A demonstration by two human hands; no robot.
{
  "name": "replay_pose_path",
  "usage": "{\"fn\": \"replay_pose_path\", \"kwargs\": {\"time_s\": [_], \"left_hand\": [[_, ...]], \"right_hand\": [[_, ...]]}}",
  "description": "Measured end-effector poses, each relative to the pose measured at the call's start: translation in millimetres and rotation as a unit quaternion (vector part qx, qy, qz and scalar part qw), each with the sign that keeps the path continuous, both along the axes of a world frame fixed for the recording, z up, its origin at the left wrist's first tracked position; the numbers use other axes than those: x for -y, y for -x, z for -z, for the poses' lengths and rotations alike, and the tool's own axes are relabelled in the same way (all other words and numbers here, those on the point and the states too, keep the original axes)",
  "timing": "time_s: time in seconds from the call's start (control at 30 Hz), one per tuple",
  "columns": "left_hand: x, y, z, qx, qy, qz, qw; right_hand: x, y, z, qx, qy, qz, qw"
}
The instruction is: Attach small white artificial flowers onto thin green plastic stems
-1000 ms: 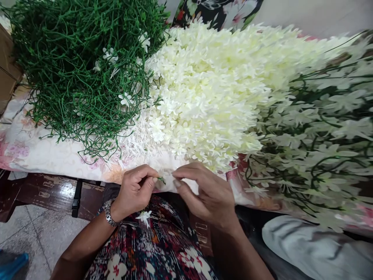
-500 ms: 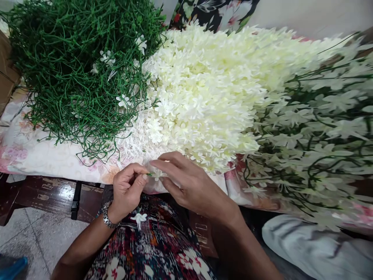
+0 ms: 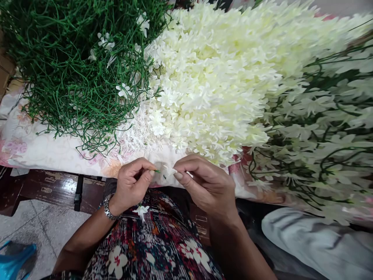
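My left hand (image 3: 134, 179), with a metal watch on its wrist, pinches a thin green artificial stem (image 3: 157, 171) whose tip pokes out past the thumb and forefinger. Just to the right, thumb and forefinger of my right hand (image 3: 208, 188) are closed on a small white artificial flower (image 3: 169, 170). A narrow gap separates flower and stem tip. Another white flower (image 3: 141, 210) hangs below my left hand, in front of the patterned clothing; whether it joins the held stem is hidden.
A tangled heap of green stems (image 3: 72, 74) lies at the back left, a big pile of white blossoms (image 3: 215, 81) beside it. Stemmed white flowers (image 3: 317, 136) fill the right side. Floral cloth (image 3: 72, 153) covers the work surface. A blue plastic object (image 3: 17, 258) is on the floor.
My right hand has drawn a little to the right, and its fingers now pinch the white flower. My left hand keeps the stem and has barely moved. The view has shifted slightly.
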State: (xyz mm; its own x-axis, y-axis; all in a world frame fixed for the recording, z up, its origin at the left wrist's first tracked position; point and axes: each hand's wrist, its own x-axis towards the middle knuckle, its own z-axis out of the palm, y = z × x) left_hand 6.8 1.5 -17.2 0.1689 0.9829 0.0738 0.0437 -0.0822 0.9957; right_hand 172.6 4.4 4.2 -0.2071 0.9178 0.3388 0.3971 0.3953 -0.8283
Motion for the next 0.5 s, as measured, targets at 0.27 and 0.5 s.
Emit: {"fn": "replay_pose_path", "kwargs": {"time_s": [0.27,0.5], "left_hand": [[0.4,-0.9,-3.7,-0.020,-0.036,0.017,0.999],[0.8,-1.9,-3.1,-0.010,-0.041,0.008,0.999]], "right_hand": [[4.6,14.1,-3.1,0.009,-0.085,0.017,0.996],[7.5,18.8,3.9,0.058,-0.170,0.060,0.982]]}}
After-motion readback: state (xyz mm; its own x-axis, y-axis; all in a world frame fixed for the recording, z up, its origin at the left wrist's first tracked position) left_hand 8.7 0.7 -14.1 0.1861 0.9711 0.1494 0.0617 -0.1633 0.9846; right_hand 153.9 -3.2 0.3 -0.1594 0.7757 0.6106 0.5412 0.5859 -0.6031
